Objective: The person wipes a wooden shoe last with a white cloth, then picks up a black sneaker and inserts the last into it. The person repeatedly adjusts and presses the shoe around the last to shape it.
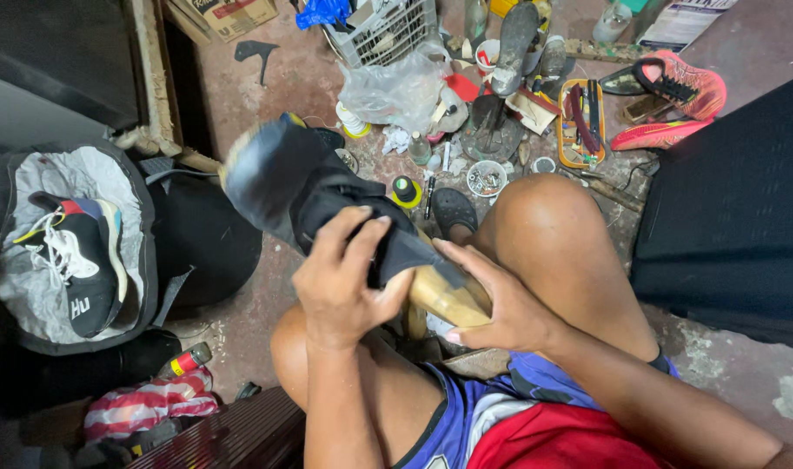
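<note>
Shoe (327,187) black, scuffed sole up, left hand (344,287) fingers gripping it, right hand (501,304) fingers clasping wooden last (444,295).

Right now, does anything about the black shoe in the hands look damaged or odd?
The black shoe is stretched over a tan wooden form, its worn grey sole turned outward with a frayed pale edge. The left hand grips the upper; the right hand holds the wood. No clear tear shows.
</note>
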